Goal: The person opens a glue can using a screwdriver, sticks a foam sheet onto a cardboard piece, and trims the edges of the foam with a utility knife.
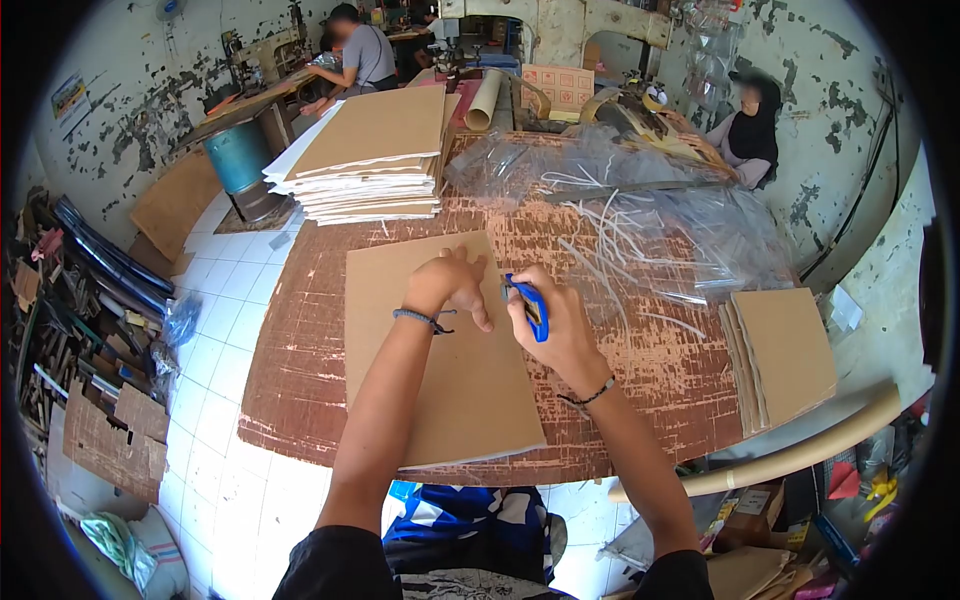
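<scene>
A brown cardboard sheet [470, 390] lies on the worn reddish table in front of me, with a white layer showing at its near edge. My left hand [452, 280] rests on its upper part, fingers spread and pressing down, holding nothing. In my right hand [568, 325] is a blue utility knife [538, 315], gripped at the right edge of the sheet. The knife's tip points away from me near that edge; whether the blade touches the cardboard, I cannot tell. Thin white offcut strips [605, 235] lie beyond my right hand.
A tall stack of cardboard sheets [370, 130] stands at the table's back left. Crumpled clear plastic [690, 235] covers the back right. A smaller cardboard stack [785, 350] sits at the right edge. A person [365, 55] works at the far left; another person [752, 125] is at the right.
</scene>
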{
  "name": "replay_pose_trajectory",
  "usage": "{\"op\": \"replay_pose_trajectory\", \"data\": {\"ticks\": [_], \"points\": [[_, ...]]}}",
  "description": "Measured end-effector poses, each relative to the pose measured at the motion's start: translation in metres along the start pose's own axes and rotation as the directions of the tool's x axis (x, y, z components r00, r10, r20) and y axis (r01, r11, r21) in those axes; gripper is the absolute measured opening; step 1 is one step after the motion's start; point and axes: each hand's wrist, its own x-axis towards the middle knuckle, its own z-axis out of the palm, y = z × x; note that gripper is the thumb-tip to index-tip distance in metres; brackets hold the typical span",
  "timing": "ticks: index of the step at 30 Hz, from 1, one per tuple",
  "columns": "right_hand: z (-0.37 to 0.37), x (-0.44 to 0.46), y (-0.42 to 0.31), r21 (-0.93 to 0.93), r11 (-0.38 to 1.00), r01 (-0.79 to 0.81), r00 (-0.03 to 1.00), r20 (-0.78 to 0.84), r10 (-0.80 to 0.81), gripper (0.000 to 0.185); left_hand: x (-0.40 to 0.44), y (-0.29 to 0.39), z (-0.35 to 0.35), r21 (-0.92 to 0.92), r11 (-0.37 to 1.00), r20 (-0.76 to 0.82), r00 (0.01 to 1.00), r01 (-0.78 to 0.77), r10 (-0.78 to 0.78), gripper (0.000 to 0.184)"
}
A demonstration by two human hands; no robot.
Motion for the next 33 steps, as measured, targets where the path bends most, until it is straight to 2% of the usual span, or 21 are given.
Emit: {"op": "replay_pose_trajectory", "data": {"ticks": [4,10,16,19,22,25,33], "points": [[-0.011,-0.012,-0.007,-0.025,1.000,-0.018,1.000,0.013,0.018,0.015,0.000,-0.002,0.001,0.003,1.000,-0.013,1.000,-0.004,0.005,0.136],[-0.015,-0.020,-0.012,0.037,0.997,-0.064,0.998,0.005,0.064,0.017,-0.001,0.000,-0.001,-0.007,1.000,-0.013,1.000,-0.013,0.013,0.136],[-0.020,-0.023,-0.012,0.108,0.978,-0.180,0.984,0.032,0.177,0.014,0.002,-0.004,0.003,-0.014,0.999,-0.032,0.999,-0.037,0.037,0.137],[-0.019,-0.023,-0.010,0.120,0.986,-0.119,0.993,0.014,0.118,0.015,-0.003,-0.002,0.001,-0.005,0.999,-0.021,0.999,-0.050,0.050,0.136],[-0.019,-0.025,-0.009,0.076,0.986,-0.146,0.989,0.041,0.143,0.019,0.001,0.002,0.010,0.015,0.997,-0.044,0.996,-0.072,0.072,0.138],[-0.019,-0.025,-0.010,0.074,0.995,-0.067,0.997,0.044,0.064,0.023,-0.001,0.008,0.014,0.103,0.993,-0.054,0.996,-0.064,0.070,0.143],[-0.025,-0.024,-0.021,0.017,0.993,-0.115,0.983,0.148,0.111,0.025,-0.002,0.004,0.011,0.095,0.986,-0.019,0.990,-0.134,0.136,0.149]]}}
